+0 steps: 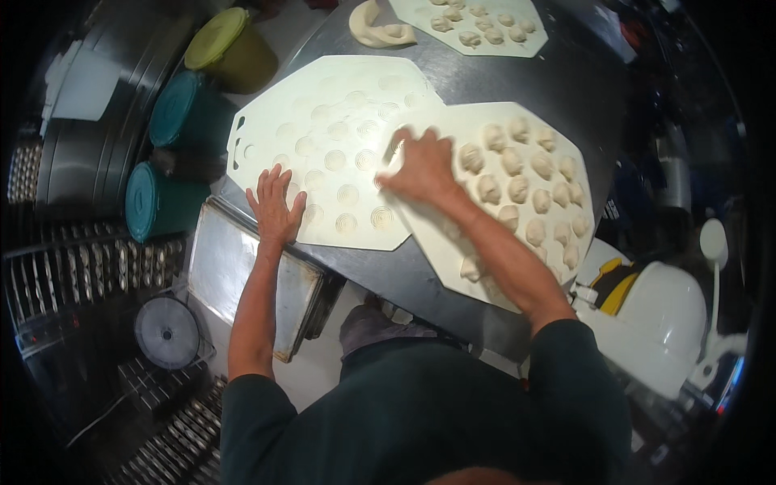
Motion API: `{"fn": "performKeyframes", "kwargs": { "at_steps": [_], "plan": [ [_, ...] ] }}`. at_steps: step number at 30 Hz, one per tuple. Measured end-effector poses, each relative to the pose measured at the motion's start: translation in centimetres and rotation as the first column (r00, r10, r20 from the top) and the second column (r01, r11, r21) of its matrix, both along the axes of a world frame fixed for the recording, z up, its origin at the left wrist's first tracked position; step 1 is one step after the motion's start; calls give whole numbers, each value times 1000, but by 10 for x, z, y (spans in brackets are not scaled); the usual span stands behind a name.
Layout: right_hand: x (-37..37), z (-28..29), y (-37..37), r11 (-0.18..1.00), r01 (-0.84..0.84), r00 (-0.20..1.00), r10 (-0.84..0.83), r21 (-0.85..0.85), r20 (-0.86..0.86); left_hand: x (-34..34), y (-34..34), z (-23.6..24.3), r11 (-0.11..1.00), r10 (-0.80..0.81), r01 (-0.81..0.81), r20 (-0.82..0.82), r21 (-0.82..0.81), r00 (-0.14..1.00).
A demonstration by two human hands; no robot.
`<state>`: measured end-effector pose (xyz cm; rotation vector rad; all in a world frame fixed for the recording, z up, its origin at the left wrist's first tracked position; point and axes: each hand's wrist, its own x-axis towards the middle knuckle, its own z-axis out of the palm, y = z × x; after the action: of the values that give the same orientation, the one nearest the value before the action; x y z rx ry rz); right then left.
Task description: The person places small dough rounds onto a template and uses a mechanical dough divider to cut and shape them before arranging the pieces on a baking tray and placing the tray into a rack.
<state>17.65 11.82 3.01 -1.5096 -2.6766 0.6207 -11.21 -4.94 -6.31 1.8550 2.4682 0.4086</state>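
Note:
My left hand (276,212) lies with fingers spread on the near left edge of a pale cream board (323,85). Rows of round, ringed marks cover this board. Reaching across, my right hand (422,166) is bent at the left edge of a second cream board (477,121), where the two boards overlap. Motion blurs its fingertips, so I cannot tell whether they grip that edge. Several pleated dough pieces (518,190) sit in rows on the second board, some hidden under my right forearm.
A metal table (339,36) bears both boards, a curved dough strip (380,28) and a third board (517,48) with more dough pieces. Lidded bins, one yellow (234,52) and others green (179,113), stand left. Metal trays (246,263) are below; a white machine (659,315) stands right.

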Motion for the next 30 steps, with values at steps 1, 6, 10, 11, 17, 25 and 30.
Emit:
{"fn": "performKeyframes", "kwargs": {
  "at_steps": [1,6,10,11,17,25,30],
  "plan": [
    [-7,-1,-28,996,-82,995,84,30,-63,-2,-2,1,1000,0,0,-3,6,1000],
    [-3,-17,-161,952,-287,897,307,109,-318,12,-19,-2,915,-5,-52,139,400,990],
    [61,-19,-297,1000,-25,845,20,-2,-535,83,-100,-19,896,106,-351,636,272,764],
    [73,-21,-332,914,105,871,-275,-393,-408,105,-124,-13,885,112,-441,850,151,515],
    [92,-85,-433,439,370,363,-880,-819,-307,137,-177,-16,979,99,-185,991,-81,90],
    [128,-98,-522,115,109,-551,-820,-987,-156,182,-347,-44,917,263,352,949,-189,-175],
    [181,-78,-574,-76,418,-567,-800,-905,-195,177,-267,7,959,284,188,758,-213,-587]
  ]
}}
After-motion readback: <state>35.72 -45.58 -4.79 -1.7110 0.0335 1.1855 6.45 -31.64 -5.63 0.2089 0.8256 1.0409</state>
